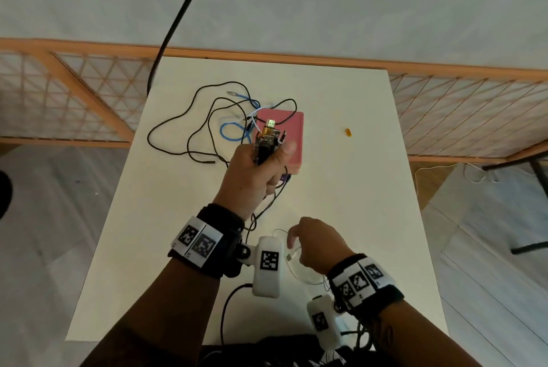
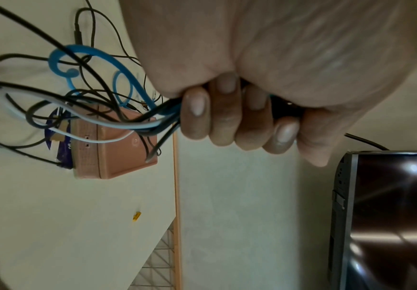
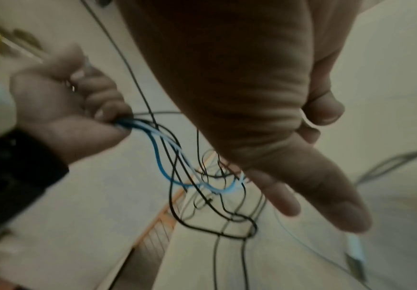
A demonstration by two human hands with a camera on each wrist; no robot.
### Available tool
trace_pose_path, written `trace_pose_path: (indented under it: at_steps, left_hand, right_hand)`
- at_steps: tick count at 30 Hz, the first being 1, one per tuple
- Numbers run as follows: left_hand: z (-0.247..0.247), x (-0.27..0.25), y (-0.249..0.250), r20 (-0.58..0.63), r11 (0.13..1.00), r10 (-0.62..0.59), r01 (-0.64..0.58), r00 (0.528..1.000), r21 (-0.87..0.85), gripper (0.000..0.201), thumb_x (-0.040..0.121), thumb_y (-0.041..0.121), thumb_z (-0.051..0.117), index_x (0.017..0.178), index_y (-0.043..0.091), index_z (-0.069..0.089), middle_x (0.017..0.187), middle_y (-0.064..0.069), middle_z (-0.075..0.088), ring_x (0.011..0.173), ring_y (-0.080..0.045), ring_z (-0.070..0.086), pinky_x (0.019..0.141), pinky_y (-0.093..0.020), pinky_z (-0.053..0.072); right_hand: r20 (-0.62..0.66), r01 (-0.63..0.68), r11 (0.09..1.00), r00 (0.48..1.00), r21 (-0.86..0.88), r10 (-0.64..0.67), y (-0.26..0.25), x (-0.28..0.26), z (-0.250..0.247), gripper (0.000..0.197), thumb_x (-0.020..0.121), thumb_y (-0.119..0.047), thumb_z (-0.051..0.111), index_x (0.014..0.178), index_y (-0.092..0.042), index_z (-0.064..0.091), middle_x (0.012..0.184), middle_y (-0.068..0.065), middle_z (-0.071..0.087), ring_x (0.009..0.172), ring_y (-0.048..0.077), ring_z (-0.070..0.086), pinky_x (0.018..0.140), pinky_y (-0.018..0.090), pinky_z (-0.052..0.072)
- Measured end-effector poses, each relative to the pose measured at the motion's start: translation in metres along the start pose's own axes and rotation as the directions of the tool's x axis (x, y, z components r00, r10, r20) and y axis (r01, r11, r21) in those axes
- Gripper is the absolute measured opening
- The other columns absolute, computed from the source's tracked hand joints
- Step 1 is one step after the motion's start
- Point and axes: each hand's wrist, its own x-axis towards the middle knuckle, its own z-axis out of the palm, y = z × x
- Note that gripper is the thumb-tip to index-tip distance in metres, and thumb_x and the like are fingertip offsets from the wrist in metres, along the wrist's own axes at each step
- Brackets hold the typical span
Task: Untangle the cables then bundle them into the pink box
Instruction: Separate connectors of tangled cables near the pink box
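My left hand point(image 1: 261, 168) is raised over the pink box point(image 1: 292, 132) and grips a bundle of cable ends point(image 1: 268, 135), plugs sticking up out of the fist. Black cables point(image 1: 178, 123), a blue cable point(image 1: 228, 132) and pale ones trail from it in loops over the table. The left wrist view shows the fingers point(image 2: 227, 113) curled tight round the strands above the box point(image 2: 123, 153). My right hand point(image 1: 314, 245) hovers low near the front edge over a thin white cable point(image 1: 289, 257). There, thumb and forefinger stretch out point(image 3: 326, 196) while the other fingers curl round a pale strand.
The white table point(image 1: 355, 188) carries a small yellow piece point(image 1: 348, 132) right of the box. A purple packet point(image 2: 63, 149) pokes out beneath the box. A thick black cord point(image 1: 184, 10) hangs down at the far left corner. A wooden lattice fence point(image 1: 89, 93) runs behind.
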Motion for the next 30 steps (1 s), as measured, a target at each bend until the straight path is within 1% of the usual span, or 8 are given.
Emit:
trace_pose_path:
  at_steps: [4, 8, 12, 16, 19, 22, 26, 30]
  left_hand:
    - [0.0, -0.002, 0.002, -0.002, 0.999, -0.022, 0.022, 1.0, -0.037, 0.055, 0.098, 0.038, 0.062, 0.064, 0.003, 0.035, 0.055, -0.003, 0.02, 0.048, -0.018, 0.015, 0.049, -0.032, 0.015]
    - [-0.002, -0.003, 0.002, -0.002, 0.997, -0.046, 0.046, 0.999, -0.054, 0.054, 0.093, 0.048, 0.065, 0.064, 0.016, 0.032, 0.054, 0.0, 0.022, 0.05, -0.019, 0.015, 0.051, -0.036, 0.013]
    - [-0.003, -0.001, 0.0, 0.003, 0.992, -0.071, 0.071, 0.997, -0.103, 0.053, 0.087, 0.052, 0.067, 0.066, 0.02, 0.03, 0.058, -0.001, 0.02, 0.052, -0.019, 0.012, 0.049, -0.032, 0.013]
    - [-0.001, 0.003, -0.002, 0.011, 0.99, -0.099, 0.099, 0.995, -0.099, 0.055, 0.087, 0.053, 0.068, 0.067, 0.02, 0.029, 0.059, -0.001, 0.019, 0.053, -0.018, 0.013, 0.049, -0.031, 0.015]
    - [-0.003, 0.005, -0.003, 0.015, 0.986, -0.117, 0.118, 0.993, -0.116, 0.047, 0.094, 0.044, 0.066, 0.066, 0.022, 0.035, 0.057, 0.004, 0.024, 0.052, -0.016, 0.015, 0.047, -0.026, 0.018]
    - [-0.004, 0.007, -0.004, 0.021, 0.985, -0.115, 0.117, 0.993, -0.128, 0.045, 0.096, 0.04, 0.064, 0.067, 0.02, 0.036, 0.057, 0.004, 0.026, 0.051, -0.015, 0.016, 0.045, -0.025, 0.019]
    - [0.003, 0.007, -0.001, 0.06, 0.992, -0.099, 0.103, 0.993, -0.074, 0.037, 0.092, 0.051, 0.065, 0.07, 0.022, 0.058, 0.058, 0.005, 0.035, 0.048, -0.013, 0.024, 0.047, -0.028, 0.022]
    - [0.018, 0.007, 0.014, 0.067, 0.998, -0.059, 0.059, 0.996, 0.004, 0.041, 0.105, 0.038, 0.057, 0.068, 0.022, 0.058, 0.05, 0.009, 0.047, 0.043, -0.012, 0.039, 0.047, -0.028, 0.026]
  right_hand:
    - [-0.01, -0.048, 0.996, 0.999, -0.079, 0.047, 0.006, 0.012, 0.019, 0.026, 0.093, -0.008, 0.058, 0.115, -0.019, 0.069, 0.122, 0.003, 0.059, 0.114, 0.025, 0.06, 0.089, 0.031, 0.049]
    - [-0.025, -0.085, 0.989, 0.996, -0.122, 0.082, 0.021, 0.021, 0.023, 0.02, 0.094, -0.009, 0.059, 0.109, -0.017, 0.07, 0.12, 0.003, 0.06, 0.112, 0.025, 0.062, 0.09, 0.032, 0.05]
    - [-0.009, -0.066, 0.995, 0.998, -0.072, 0.066, 0.034, 0.027, 0.031, 0.038, 0.092, -0.008, 0.062, 0.126, -0.025, 0.063, 0.123, 0.0, 0.057, 0.114, 0.024, 0.061, 0.093, 0.032, 0.047]
    - [-0.03, -0.097, 0.994, 0.995, -0.056, 0.095, 0.038, 0.029, 0.035, 0.017, 0.089, -0.008, 0.063, 0.097, -0.018, 0.073, 0.107, 0.0, 0.058, 0.103, 0.027, 0.064, 0.082, 0.031, 0.051]
    - [-0.119, -0.112, 0.976, 0.984, 0.186, 0.135, 0.037, 0.02, 0.022, 0.007, 0.088, -0.013, 0.07, 0.086, -0.018, 0.074, 0.098, -0.005, 0.06, 0.097, 0.016, 0.064, 0.085, 0.031, 0.052]
    - [-0.43, 0.067, 0.846, 0.881, 0.529, 0.199, 0.014, -0.005, -0.026, 0.015, 0.092, -0.026, 0.074, 0.077, -0.023, 0.072, 0.081, -0.01, 0.072, 0.072, 0.0, 0.062, 0.071, 0.021, 0.047]
    - [-0.602, 0.366, 0.639, 0.774, 0.677, 0.195, -0.038, -0.038, -0.101, 0.024, 0.101, -0.024, 0.062, 0.08, -0.018, 0.072, 0.063, 0.001, 0.07, 0.052, 0.012, 0.064, 0.055, 0.019, 0.047]
    - [-0.673, 0.372, 0.739, 0.725, 0.561, 0.146, -0.055, -0.028, -0.115, 0.031, 0.101, -0.024, 0.052, 0.073, -0.013, 0.062, 0.06, 0.001, 0.069, 0.054, 0.021, 0.067, 0.059, 0.042, 0.057]
